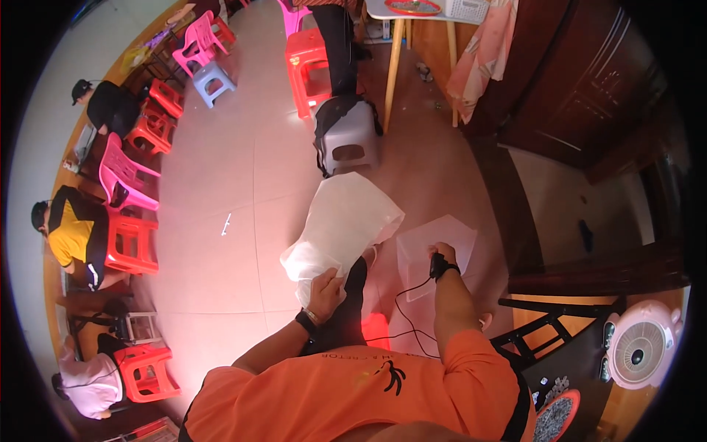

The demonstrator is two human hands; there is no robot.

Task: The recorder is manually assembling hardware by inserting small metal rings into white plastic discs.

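Note:
My left hand (326, 293) has its fingers closed on the gathered lower end of a large white plastic bag (350, 214). The bag spreads forward over my knee, its far end near a grey stool. Over to the right, my right hand (444, 254) hangs above a translucent, pale plastic container or bag (460, 234), whose exact kind I cannot make out. The fingers of that hand are curled, and what they hold, if anything, is hidden. A black device with a cable (398, 306) is strapped to my right wrist.
A grey stool (361, 136) with a black bag on it stands ahead, near a red stool (305, 59) and a white table (379, 10). At my right are a pink fan (639, 352) and a red tray (565, 420) of small parts. Several people sit along the left wall.

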